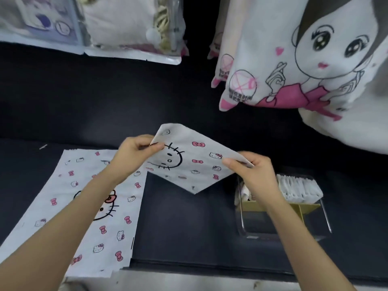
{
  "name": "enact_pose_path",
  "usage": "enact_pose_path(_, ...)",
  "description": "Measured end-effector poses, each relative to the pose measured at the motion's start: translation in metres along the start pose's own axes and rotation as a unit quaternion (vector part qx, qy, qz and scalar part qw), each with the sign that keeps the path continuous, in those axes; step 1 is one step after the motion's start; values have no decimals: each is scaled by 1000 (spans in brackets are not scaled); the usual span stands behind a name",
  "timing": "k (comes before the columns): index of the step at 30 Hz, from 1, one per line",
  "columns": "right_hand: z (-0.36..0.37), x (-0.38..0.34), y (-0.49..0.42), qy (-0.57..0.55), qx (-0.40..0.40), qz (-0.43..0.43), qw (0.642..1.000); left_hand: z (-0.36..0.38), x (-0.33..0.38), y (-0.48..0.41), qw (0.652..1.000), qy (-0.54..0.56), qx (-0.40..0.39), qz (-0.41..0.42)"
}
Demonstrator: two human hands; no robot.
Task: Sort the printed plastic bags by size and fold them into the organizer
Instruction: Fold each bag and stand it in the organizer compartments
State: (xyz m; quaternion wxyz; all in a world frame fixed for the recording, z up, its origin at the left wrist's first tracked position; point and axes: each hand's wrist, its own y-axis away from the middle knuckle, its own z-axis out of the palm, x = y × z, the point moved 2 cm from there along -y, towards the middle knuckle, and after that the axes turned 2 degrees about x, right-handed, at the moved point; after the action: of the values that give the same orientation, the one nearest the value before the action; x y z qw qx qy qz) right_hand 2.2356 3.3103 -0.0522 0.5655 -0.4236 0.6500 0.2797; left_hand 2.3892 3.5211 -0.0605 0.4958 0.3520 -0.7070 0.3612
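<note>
A white plastic bag printed with cat faces and pink bows point(195, 162) is held up off the dark table, folded into a triangle with its point hanging down. My left hand point(136, 154) pinches its upper left corner. My right hand point(249, 171) pinches its right corner. A stack of flat bags with the same print point(90, 206) lies on the table under my left forearm. A clear organizer box point(323, 217) stands at the right, partly behind my right hand, with a row of folded white bags point(298, 187) standing in its far part.
Large white bags with a cartoon girl print point(294, 66) lean at the back right. Packaged goods in clear wrappers point(130, 28) lie at the back left. A yellow divider point(302, 208) sits inside the organizer. The table's front edge point(210, 276) runs along the bottom.
</note>
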Motion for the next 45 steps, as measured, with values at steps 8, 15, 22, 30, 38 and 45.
enact_pose_path(8,17,75,70,6,-107,165,981,14,-107,96,979,-106,-64,-162)
enact_pose_path(15,35,160,89,-20,-127,281,951,44,-186,154,956,-91,-8,-280)
enact_pose_path(22,40,194,85,43,-145,304,941,43,-194,154,946,-60,18,-317)
enact_pose_path(30,61,222,78,145,-45,363,919,63,-203,145,930,-170,180,-271)
enact_pose_path(38,65,221,90,146,49,381,912,82,-213,140,884,-369,165,-234)
enact_pose_path(45,66,215,86,177,28,375,909,78,-219,139,830,-545,112,-47)
